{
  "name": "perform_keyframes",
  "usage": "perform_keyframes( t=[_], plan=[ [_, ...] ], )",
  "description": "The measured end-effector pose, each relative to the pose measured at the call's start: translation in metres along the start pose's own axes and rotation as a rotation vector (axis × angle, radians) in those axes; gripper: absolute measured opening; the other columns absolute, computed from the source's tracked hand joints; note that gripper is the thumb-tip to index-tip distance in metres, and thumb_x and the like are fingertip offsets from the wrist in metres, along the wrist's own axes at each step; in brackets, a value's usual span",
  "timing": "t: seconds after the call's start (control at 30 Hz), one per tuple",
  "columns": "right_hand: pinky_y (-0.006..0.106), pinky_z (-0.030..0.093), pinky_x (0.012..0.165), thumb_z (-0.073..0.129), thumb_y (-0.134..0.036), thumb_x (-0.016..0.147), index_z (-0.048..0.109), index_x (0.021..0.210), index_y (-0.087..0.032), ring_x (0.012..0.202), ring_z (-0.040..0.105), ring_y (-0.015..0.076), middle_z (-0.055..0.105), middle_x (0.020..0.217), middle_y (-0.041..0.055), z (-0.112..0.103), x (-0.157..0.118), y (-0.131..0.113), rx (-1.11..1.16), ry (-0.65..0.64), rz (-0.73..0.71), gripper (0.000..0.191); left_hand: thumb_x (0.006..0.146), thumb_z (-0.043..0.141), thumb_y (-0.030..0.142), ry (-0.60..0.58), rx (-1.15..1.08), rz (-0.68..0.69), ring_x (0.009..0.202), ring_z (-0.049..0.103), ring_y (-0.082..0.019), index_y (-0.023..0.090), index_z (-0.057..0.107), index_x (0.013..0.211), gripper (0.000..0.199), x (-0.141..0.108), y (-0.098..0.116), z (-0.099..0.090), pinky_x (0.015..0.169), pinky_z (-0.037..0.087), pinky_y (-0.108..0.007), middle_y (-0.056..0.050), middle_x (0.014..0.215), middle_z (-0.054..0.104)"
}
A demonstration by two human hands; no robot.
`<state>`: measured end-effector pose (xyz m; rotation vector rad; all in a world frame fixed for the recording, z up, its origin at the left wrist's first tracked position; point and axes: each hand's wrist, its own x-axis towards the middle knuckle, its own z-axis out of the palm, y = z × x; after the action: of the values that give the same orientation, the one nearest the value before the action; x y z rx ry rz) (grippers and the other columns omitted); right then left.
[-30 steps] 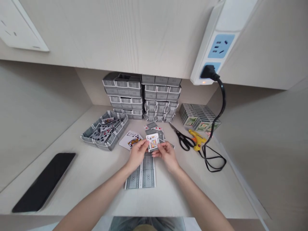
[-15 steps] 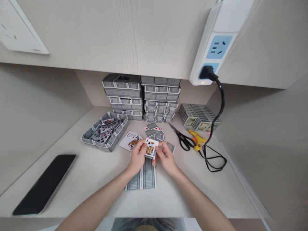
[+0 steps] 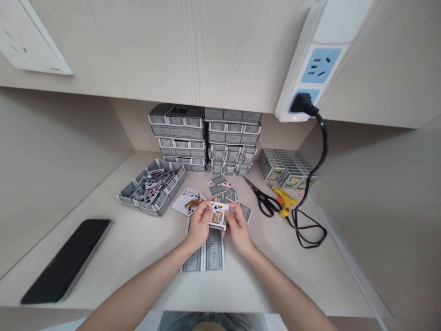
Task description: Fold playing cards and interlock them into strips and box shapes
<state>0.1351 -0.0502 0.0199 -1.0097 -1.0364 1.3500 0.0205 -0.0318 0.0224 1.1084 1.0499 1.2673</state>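
Between my two hands is a king of clubs playing card point(image 3: 217, 214), its face toward me and its lower edge showing a strip of grey card back. My left hand point(image 3: 199, 225) is closed on its left side, thumb on the face. On the right side my right hand point(image 3: 238, 227) pinches it, with some fingers hidden behind. Below them lies a panel of grey-backed cards point(image 3: 214, 256), partly covered by the hands. A fanned pile of face-up cards point(image 3: 188, 201) rests just beyond my left hand. Scattered grey-backed cards point(image 3: 220, 189) lie past the held card.
A card-built tray point(image 3: 156, 209) with loose cards stands at left, near a black phone point(image 3: 65, 262). Stacked card-built boxes point(image 3: 182, 133) line the back. Scissors point(image 3: 266, 202), a yellow glue gun point(image 3: 284, 201) with its cord, and boxed decks point(image 3: 287, 168) are at right.
The view has shifted slightly. Both hands keep hold of the king of clubs, and the strip of card back along its lower edge looks a little different in tilt.
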Motion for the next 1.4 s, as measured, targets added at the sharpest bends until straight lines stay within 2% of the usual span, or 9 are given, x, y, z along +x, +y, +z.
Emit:
perform_keyframes(
  t=[0.17, 0.3, 0.5, 0.87, 1.0, 1.1, 1.23, 1.33, 1.4],
  plan=[
    [0.023, 0.037, 0.030, 0.050, -0.044, 0.078, 0.042, 0.088, -0.025, 0.030, 0.043, 0.0106, 0.049, 0.047, -0.0084, 0.002, -0.001, -0.004, 0.019, -0.010, 0.013, 0.024, 0.076, 0.049, 0.035, -0.055, -0.043, -0.024, 0.049, 0.047, -0.009, 0.019, 0.047, 0.079, 0.017, 0.001, -0.002, -0.001, 0.048, 0.041, -0.021, 0.006, 0.059, 0.051],
    [0.024, 0.037, 0.030, 0.051, -0.045, 0.077, 0.041, 0.092, -0.025, 0.033, 0.047, 0.0115, 0.053, 0.054, -0.0070, 0.003, -0.002, -0.006, 0.076, -0.036, 0.063, 0.027, 0.077, 0.048, 0.036, -0.077, -0.031, -0.011, 0.046, 0.047, -0.009, 0.019, 0.045, 0.081, 0.018, 0.001, -0.004, -0.002, 0.046, 0.041, -0.021, 0.006, 0.059, 0.051],
    [0.023, 0.038, 0.030, 0.052, -0.043, 0.078, 0.040, 0.088, -0.025, 0.032, 0.047, 0.0103, 0.054, 0.056, -0.0082, 0.004, -0.003, -0.004, 0.123, -0.049, 0.056, 0.024, 0.079, 0.044, 0.036, -0.078, 0.010, 0.006, 0.038, 0.046, -0.009, 0.021, 0.044, 0.086, 0.016, -0.002, -0.009, -0.001, 0.038, 0.037, -0.021, 0.007, 0.055, 0.050],
    [0.022, 0.040, 0.030, 0.048, -0.039, 0.080, 0.034, 0.083, -0.024, 0.030, 0.048, 0.0110, 0.052, 0.047, -0.0111, 0.001, -0.004, -0.005, 0.145, -0.150, 0.041, 0.021, 0.077, 0.042, 0.027, -0.011, 0.103, 0.112, 0.041, 0.048, -0.009, 0.019, 0.050, 0.080, 0.012, -0.007, -0.007, -0.001, 0.040, 0.037, -0.021, 0.006, 0.056, 0.052],
    [0.022, 0.041, 0.031, 0.048, -0.036, 0.080, 0.034, 0.082, -0.024, 0.030, 0.049, 0.0119, 0.050, 0.045, -0.0108, 0.002, -0.005, -0.006, 0.143, -0.164, 0.042, 0.018, 0.076, 0.042, 0.027, -0.034, 0.026, 0.079, 0.036, 0.045, -0.008, 0.020, 0.047, 0.079, 0.010, -0.010, -0.006, 0.000, 0.036, 0.034, -0.019, 0.008, 0.051, 0.049],
    [0.023, 0.043, 0.032, 0.049, -0.035, 0.080, 0.035, 0.084, -0.024, 0.033, 0.051, 0.0117, 0.053, 0.054, -0.0090, 0.000, -0.006, -0.006, 0.156, -0.163, 0.055, 0.017, 0.077, 0.041, 0.028, -0.055, -0.039, 0.044, 0.030, 0.043, -0.008, 0.020, 0.046, 0.077, 0.010, -0.011, -0.001, 0.002, 0.031, 0.031, -0.019, 0.008, 0.049, 0.047],
    [0.030, 0.050, 0.041, 0.056, -0.032, 0.073, 0.033, 0.097, -0.026, 0.043, 0.058, 0.0129, 0.059, 0.076, -0.0051, -0.005, -0.005, -0.009, 0.297, -0.345, 0.149, 0.033, 0.075, 0.043, 0.027, -0.015, 0.021, 0.101, 0.035, 0.045, -0.008, 0.018, 0.051, 0.072, 0.012, -0.011, 0.008, -0.001, 0.034, 0.033, -0.019, 0.006, 0.050, 0.049],
    [0.035, 0.053, 0.050, 0.048, -0.045, 0.078, 0.036, 0.099, -0.023, 0.053, 0.062, 0.0161, 0.062, 0.076, -0.0004, -0.008, -0.001, -0.011, 0.378, -0.491, 0.325, 0.033, 0.073, 0.045, 0.026, 0.001, 0.078, 0.180, 0.044, 0.049, -0.008, 0.016, 0.055, 0.068, 0.015, -0.011, 0.012, -0.005, 0.041, 0.038, -0.020, 0.003, 0.056, 0.053],
    [0.034, 0.053, 0.051, 0.033, -0.056, 0.083, 0.043, 0.094, -0.017, 0.055, 0.062, 0.0168, 0.062, 0.069, 0.0038, -0.010, 0.002, -0.011, 0.376, -0.549, 0.479, 0.042, 0.075, 0.045, 0.029, -0.034, 0.071, 0.175, 0.042, 0.047, -0.008, 0.016, 0.056, 0.068, 0.018, -0.012, 0.014, -0.007, 0.039, 0.036, -0.020, 0.003, 0.055, 0.052]
  ],
)
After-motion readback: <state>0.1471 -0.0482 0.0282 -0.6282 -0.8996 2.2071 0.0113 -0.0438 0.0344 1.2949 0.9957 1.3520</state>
